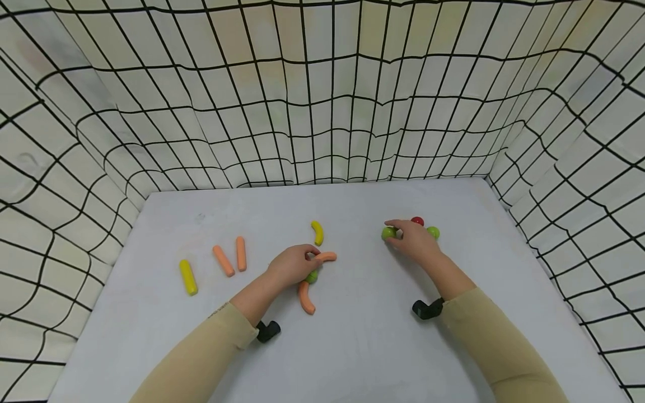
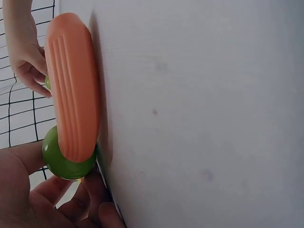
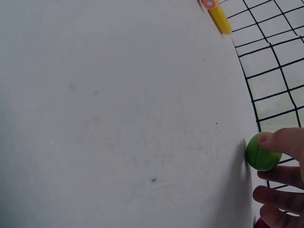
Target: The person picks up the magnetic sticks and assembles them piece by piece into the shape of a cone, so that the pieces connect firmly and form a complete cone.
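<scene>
My left hand (image 1: 294, 264) pinches the left end of a curved orange piece (image 1: 328, 256) between thumb and finger. Just below that thumb lies a green ball (image 1: 312, 276), and nearer the camera rests a second curved orange piece (image 1: 305, 298). The left wrist view shows this ridged orange piece (image 2: 73, 90) overlapping the green ball (image 2: 66, 164) and hiding the fingertips. Over on the right, my right hand (image 1: 414, 240) grips a green ball (image 1: 388, 233) with thumb and fingers; the right wrist view shows the thumb on this ball (image 3: 262, 154). Behind that hand sit a red ball (image 1: 417, 221) and another green ball (image 1: 433, 232).
A small curved yellow piece (image 1: 317, 233) lies beyond the left hand. To its left are two straight orange sticks (image 1: 223, 261) and a yellow stick (image 1: 188, 277). Black mesh (image 1: 332, 123) stands around the back and sides of the white table (image 1: 353, 347).
</scene>
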A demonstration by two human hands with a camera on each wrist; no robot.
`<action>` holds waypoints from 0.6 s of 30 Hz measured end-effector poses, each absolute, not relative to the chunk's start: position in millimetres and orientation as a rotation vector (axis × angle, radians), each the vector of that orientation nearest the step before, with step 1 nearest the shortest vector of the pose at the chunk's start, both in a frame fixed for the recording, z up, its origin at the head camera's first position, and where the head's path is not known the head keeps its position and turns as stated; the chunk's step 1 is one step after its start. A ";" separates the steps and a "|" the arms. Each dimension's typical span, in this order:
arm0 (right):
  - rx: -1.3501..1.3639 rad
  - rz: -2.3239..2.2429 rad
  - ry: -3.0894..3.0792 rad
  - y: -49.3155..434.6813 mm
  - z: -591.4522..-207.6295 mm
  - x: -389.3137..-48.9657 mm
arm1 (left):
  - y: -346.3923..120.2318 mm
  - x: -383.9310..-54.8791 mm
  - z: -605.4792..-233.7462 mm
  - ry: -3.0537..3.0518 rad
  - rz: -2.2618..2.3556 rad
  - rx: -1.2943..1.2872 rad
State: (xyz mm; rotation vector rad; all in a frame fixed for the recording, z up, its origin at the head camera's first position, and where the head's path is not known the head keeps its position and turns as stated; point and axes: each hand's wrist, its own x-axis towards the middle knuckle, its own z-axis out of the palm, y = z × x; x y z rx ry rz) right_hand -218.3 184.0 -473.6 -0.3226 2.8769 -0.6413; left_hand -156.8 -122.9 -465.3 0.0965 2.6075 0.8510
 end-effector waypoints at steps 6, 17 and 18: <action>-0.322 -0.606 2.875 187.9 -472.2 -213.2 | -124.0 -155.8 -466.0 2.612 0.870 0.101; -0.347 -0.721 2.897 189.5 -478.2 -209.0 | -126.4 -155.4 -468.2 2.599 0.891 0.095; -0.351 -0.736 2.894 188.1 -477.9 -208.3 | -126.3 -155.2 -468.1 2.600 0.889 0.097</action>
